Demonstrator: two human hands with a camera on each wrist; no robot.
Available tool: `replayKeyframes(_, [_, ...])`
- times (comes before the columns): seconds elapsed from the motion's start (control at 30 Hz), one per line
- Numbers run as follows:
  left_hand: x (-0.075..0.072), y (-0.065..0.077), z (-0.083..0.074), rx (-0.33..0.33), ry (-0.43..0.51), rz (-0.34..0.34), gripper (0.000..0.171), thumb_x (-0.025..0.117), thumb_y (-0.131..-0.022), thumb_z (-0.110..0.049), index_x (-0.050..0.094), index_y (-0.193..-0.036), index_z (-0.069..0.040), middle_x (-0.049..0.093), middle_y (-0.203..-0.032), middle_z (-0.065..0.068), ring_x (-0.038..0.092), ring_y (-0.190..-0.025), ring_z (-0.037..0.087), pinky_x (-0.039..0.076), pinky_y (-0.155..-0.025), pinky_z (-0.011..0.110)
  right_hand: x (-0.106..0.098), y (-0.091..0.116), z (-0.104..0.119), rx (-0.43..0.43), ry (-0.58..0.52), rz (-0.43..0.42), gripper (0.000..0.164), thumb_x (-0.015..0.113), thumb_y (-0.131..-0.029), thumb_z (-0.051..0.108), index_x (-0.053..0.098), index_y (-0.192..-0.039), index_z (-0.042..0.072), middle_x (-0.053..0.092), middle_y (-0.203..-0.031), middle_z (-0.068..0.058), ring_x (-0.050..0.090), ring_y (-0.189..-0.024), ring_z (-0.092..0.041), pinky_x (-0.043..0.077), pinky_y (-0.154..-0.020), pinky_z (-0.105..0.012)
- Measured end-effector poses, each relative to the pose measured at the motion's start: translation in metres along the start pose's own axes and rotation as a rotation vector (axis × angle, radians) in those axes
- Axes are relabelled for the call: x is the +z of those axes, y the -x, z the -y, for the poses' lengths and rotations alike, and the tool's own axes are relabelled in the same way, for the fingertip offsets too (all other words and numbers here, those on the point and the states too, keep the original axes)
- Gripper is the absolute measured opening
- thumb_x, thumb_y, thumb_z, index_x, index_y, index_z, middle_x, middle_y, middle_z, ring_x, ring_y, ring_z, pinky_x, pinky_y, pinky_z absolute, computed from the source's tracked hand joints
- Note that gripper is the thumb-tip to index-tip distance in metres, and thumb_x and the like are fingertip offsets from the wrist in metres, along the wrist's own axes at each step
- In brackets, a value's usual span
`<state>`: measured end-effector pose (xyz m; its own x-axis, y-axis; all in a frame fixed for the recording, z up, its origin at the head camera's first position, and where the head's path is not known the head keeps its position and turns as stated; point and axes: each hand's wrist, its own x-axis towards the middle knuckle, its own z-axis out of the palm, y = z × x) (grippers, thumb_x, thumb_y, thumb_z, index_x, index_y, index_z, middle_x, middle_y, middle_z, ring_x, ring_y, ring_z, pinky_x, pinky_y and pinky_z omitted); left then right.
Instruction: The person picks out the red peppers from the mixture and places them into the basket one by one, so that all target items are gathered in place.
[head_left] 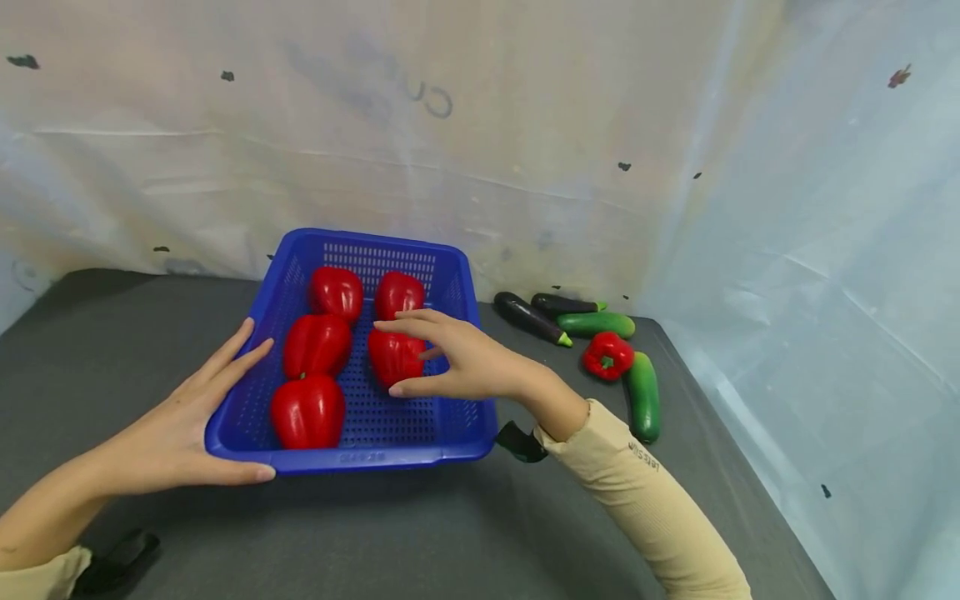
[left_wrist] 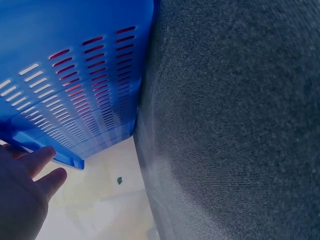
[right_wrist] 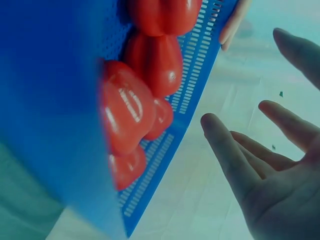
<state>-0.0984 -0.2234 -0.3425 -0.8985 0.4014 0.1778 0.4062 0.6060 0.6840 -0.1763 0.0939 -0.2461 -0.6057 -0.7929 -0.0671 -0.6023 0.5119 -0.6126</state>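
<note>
A blue plastic basket (head_left: 390, 454) with slotted walls holds several red bell peppers (head_left: 317, 343). At its left side is my left hand (head_left: 183, 433), fingers spread along the left rim and thumb by the near left corner. In the left wrist view, fingertips (left_wrist: 46, 156) lie at the rim of the basket (left_wrist: 55, 100). My right hand (head_left: 468, 358) is over the right part of the basket, fingers apart, nothing between them. It partly covers a bell pepper (head_left: 392, 362) in the head view. The right wrist view shows that hand (right_wrist: 280, 185) apart from the peppers (right_wrist: 131, 107).
On the grey table (head_left: 315, 533), right of the basket, lie two eggplants (head_left: 525, 315), a cucumber (head_left: 600, 324), another cucumber (head_left: 643, 400) and a red bell pepper (head_left: 608, 356). Pale plastic sheeting (head_left: 487, 150) hangs behind the table and along its right side.
</note>
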Motion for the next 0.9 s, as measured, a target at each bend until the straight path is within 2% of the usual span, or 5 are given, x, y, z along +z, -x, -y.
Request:
replayKeyframes(0.1, [-0.001, 0.000, 0.000, -0.001, 0.003, 0.005, 0.120, 0.086, -0.062, -0.029, 0.010, -0.156, -0.022, -0.011, -0.162, 0.001, 0.015, -0.135, 0.056, 0.038, -0.079, 0.076, -0.001, 0.007, -0.008, 0.011, -0.037, -0.033, 0.069, 0.071, -0.087, 0.025, 0.040, -0.147, 0.014, 0.033, -0.153, -0.008, 0.052, -0.126, -0.025, 0.050, -0.094, -0.026])
replayKeyframes(0.3, [-0.001, -0.001, 0.001, 0.001, -0.011, 0.006, 0.120, 0.087, -0.062, -0.028, 0.011, -0.156, -0.022, -0.010, -0.162, 0.000, 0.014, -0.136, 0.055, 0.033, -0.080, 0.079, -0.003, 0.022, -0.021, 0.032, 0.005, -0.092, 0.065, 0.070, -0.088, 0.028, 0.043, -0.145, 0.015, 0.033, -0.153, -0.007, 0.061, -0.115, -0.022, 0.051, -0.093, -0.030])
replayKeyframes(0.53, [-0.002, -0.001, 0.001, 0.002, -0.071, -0.003, 0.121, 0.087, -0.059, -0.033, 0.015, -0.155, -0.023, -0.006, -0.162, 0.001, 0.013, -0.135, 0.053, 0.028, -0.081, 0.080, -0.003, 0.034, -0.034, 0.035, 0.030, -0.163, 0.062, 0.069, -0.088, 0.028, 0.045, -0.144, 0.017, 0.036, -0.152, -0.007, 0.058, -0.119, -0.025, 0.051, -0.096, -0.040])
replayKeyframes(0.77, [-0.004, -0.002, 0.000, 0.006, -0.138, 0.009, 0.123, 0.087, -0.058, -0.037, 0.014, -0.155, -0.020, -0.005, -0.162, 0.004, 0.019, -0.132, 0.053, 0.032, -0.079, 0.079, -0.004, 0.046, -0.049, 0.031, 0.028, -0.248, 0.060, 0.070, -0.088, 0.025, 0.047, -0.143, 0.017, 0.040, -0.149, -0.009, 0.059, -0.116, -0.028, 0.052, -0.093, -0.038])
replayKeyframes(0.9, [-0.005, -0.003, -0.001, -0.017, -0.165, 0.008, 0.119, 0.085, -0.062, -0.039, 0.013, -0.155, -0.019, -0.003, -0.161, 0.006, 0.020, -0.131, 0.053, 0.033, -0.079, 0.079, -0.004, 0.052, -0.061, 0.005, 0.047, -0.304, 0.058, 0.071, -0.088, 0.022, 0.049, -0.141, 0.012, 0.042, -0.147, -0.012, 0.053, -0.124, -0.024, 0.052, -0.094, -0.039])
